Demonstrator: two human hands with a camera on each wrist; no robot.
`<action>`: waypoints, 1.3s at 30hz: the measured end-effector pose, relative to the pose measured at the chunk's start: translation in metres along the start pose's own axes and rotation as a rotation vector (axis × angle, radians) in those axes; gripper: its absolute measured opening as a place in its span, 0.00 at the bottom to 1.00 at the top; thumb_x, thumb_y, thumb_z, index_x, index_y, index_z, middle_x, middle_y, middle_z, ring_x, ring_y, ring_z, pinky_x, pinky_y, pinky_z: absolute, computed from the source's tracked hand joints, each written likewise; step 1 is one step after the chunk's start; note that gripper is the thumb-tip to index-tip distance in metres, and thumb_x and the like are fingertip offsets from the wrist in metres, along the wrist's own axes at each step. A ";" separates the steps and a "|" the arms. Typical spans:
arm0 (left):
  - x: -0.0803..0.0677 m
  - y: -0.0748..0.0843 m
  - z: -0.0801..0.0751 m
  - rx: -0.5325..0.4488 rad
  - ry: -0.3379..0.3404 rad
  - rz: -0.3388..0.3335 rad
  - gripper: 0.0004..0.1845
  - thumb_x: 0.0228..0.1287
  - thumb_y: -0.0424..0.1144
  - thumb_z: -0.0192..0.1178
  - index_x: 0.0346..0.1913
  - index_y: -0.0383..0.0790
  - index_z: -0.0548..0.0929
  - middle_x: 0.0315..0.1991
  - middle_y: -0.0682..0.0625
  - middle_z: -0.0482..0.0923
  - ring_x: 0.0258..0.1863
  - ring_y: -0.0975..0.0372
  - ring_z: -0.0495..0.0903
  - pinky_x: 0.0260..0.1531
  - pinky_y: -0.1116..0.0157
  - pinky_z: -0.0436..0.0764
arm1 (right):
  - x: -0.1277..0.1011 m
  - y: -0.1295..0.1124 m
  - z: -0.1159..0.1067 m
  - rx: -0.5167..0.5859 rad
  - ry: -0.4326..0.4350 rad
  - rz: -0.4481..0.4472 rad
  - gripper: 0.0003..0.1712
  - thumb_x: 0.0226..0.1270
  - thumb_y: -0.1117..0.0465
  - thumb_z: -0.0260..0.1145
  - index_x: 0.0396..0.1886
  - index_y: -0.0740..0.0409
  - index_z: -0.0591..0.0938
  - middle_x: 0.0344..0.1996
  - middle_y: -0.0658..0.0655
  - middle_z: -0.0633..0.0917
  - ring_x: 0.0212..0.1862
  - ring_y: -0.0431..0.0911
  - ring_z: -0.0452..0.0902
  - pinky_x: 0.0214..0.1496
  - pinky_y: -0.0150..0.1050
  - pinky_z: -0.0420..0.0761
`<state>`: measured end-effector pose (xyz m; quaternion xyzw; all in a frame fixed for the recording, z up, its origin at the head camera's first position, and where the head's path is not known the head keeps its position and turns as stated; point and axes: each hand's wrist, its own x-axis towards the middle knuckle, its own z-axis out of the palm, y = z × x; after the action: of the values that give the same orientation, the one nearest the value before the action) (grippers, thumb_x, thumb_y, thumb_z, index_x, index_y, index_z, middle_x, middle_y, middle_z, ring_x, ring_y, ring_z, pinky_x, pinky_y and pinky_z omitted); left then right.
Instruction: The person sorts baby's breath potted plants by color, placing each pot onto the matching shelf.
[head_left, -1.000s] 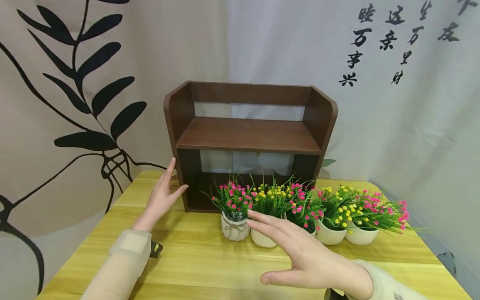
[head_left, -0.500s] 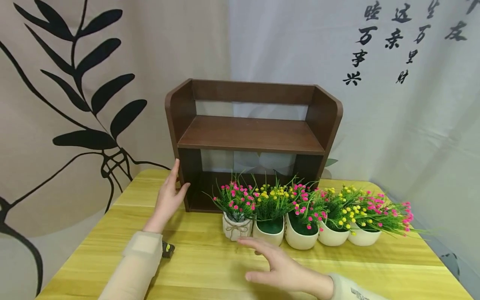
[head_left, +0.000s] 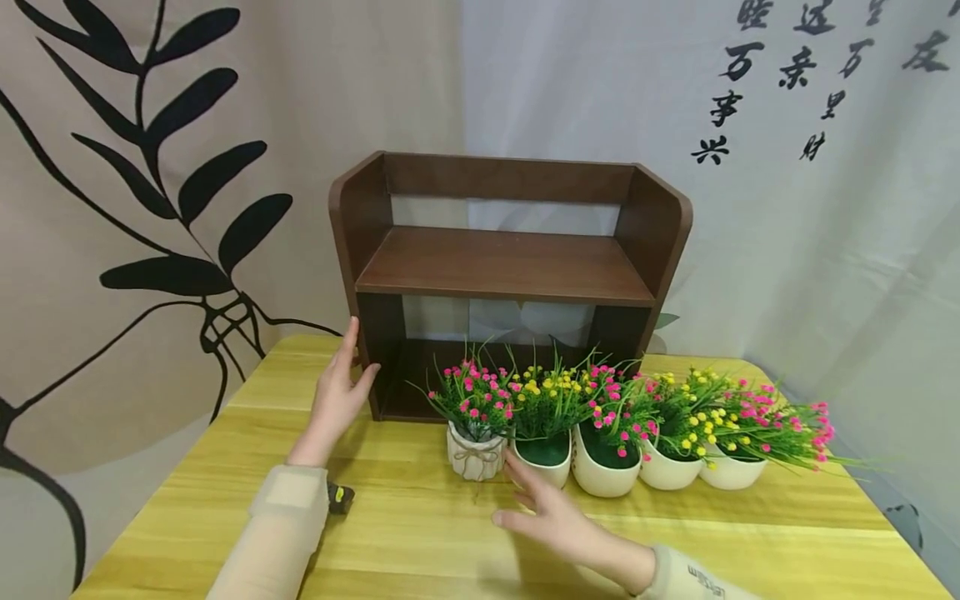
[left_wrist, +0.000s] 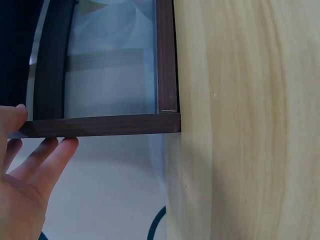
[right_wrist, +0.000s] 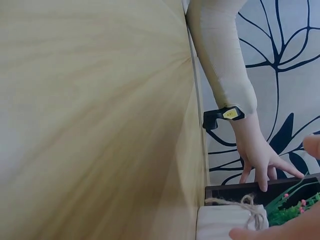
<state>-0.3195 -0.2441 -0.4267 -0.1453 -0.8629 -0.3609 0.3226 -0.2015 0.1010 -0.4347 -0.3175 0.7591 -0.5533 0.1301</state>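
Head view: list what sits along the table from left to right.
Left hand → twine-tied pot → pot with yellow flowers → tall cream pot → fourth pot → last pot.

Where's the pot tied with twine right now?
In the head view, the twine-tied pot is leftmost in the flowerpot row, before the brown shelf, beside the right hand.

Long beige sleeves (head_left: 273, 533) with folded cuffs, small black wrist device (head_left: 340, 497) with yellow label, bare hands
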 end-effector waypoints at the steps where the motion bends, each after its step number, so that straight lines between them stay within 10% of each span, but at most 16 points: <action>1: -0.001 0.000 0.000 -0.005 0.002 -0.001 0.48 0.66 0.29 0.61 0.78 0.57 0.44 0.72 0.37 0.57 0.28 0.45 0.79 0.08 0.67 0.63 | 0.001 0.000 0.001 0.002 0.002 0.000 0.49 0.68 0.59 0.64 0.74 0.75 0.46 0.72 0.75 0.51 0.71 0.67 0.51 0.66 0.57 0.59; 4: -0.003 0.000 0.000 -0.012 0.007 -0.008 0.48 0.65 0.28 0.61 0.78 0.56 0.44 0.71 0.36 0.58 0.39 0.41 0.79 0.09 0.68 0.64 | 0.003 0.001 0.004 -0.011 0.011 -0.003 0.49 0.67 0.58 0.65 0.74 0.74 0.46 0.72 0.74 0.50 0.71 0.66 0.50 0.66 0.56 0.58; 21: -0.002 0.000 -0.004 0.024 0.045 -0.002 0.47 0.65 0.28 0.61 0.78 0.56 0.45 0.72 0.37 0.58 0.13 0.58 0.66 0.08 0.68 0.62 | 0.021 -0.002 0.016 -0.086 0.019 -0.001 0.45 0.67 0.58 0.65 0.74 0.72 0.52 0.72 0.70 0.58 0.70 0.63 0.57 0.65 0.58 0.62; 28: -0.001 0.000 -0.002 0.010 0.045 0.009 0.48 0.64 0.28 0.62 0.78 0.55 0.46 0.70 0.35 0.61 0.33 0.46 0.79 0.09 0.67 0.64 | 0.027 -0.003 0.025 -0.037 0.042 0.016 0.46 0.65 0.58 0.65 0.73 0.72 0.53 0.72 0.71 0.57 0.70 0.64 0.56 0.65 0.59 0.62; 35: 0.000 0.000 -0.002 0.009 0.037 -0.009 0.47 0.66 0.29 0.61 0.78 0.58 0.45 0.72 0.37 0.58 0.27 0.45 0.79 0.09 0.68 0.64 | 0.031 -0.002 0.029 0.041 0.169 0.048 0.52 0.61 0.58 0.68 0.73 0.75 0.48 0.72 0.73 0.52 0.72 0.65 0.49 0.67 0.60 0.57; 39: 0.003 -0.001 -0.003 -0.009 0.033 0.001 0.48 0.65 0.28 0.61 0.78 0.58 0.46 0.72 0.39 0.58 0.48 0.40 0.78 0.09 0.68 0.65 | 0.042 0.003 0.031 0.053 0.239 0.074 0.57 0.58 0.58 0.70 0.73 0.76 0.44 0.73 0.75 0.48 0.72 0.66 0.45 0.68 0.61 0.54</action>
<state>-0.3211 -0.2465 -0.4237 -0.1412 -0.8556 -0.3671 0.3365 -0.2180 0.0516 -0.4413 -0.2178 0.7655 -0.6017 0.0673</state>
